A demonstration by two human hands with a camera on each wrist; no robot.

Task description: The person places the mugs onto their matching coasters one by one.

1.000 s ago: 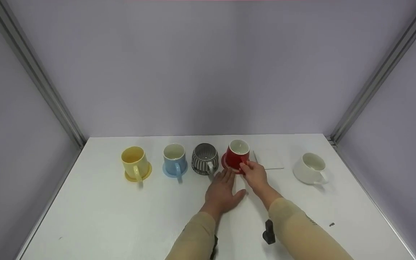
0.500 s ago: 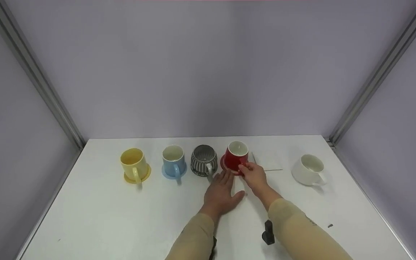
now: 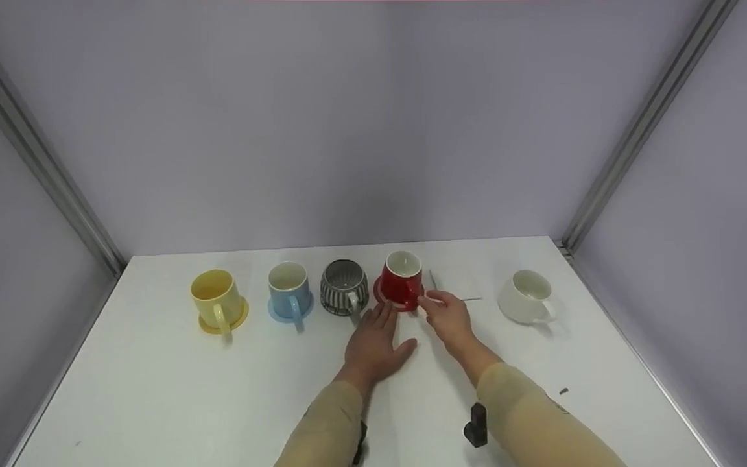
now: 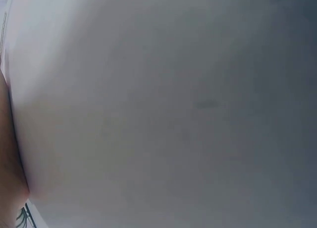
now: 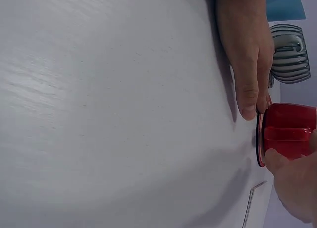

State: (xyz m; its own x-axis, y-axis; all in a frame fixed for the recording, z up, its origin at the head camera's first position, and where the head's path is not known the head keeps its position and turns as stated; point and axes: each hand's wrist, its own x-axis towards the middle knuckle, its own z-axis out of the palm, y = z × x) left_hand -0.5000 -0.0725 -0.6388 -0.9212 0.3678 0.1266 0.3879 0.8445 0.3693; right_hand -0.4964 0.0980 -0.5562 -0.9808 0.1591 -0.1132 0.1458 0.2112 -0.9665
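A red mug (image 3: 402,280) with a white inside stands on a red coaster (image 3: 379,295), its handle toward me. My left hand (image 3: 373,347) lies flat on the table, thumb spread and fingertips right at the coaster's front edge. My right hand (image 3: 449,321) is just right of the mug's handle, fingers loosely bent. In the right wrist view the handle (image 5: 287,134) shows uncovered, with the right thumb (image 5: 275,159) by the mug's base. The left wrist view shows mostly blurred table and a strip of the left hand (image 4: 9,168).
Left of the red mug stand a grey striped mug (image 3: 345,288), a blue mug (image 3: 288,288) and a yellow mug (image 3: 214,292) on coasters. A clear square coaster (image 3: 456,284) lies to the right, then a white mug (image 3: 524,298). A dark speck (image 3: 564,390) lies at front right.
The right fingers have come off the red mug's handle and moved slightly to the right. The left hand stays at the coaster. The head view has turned a little right.
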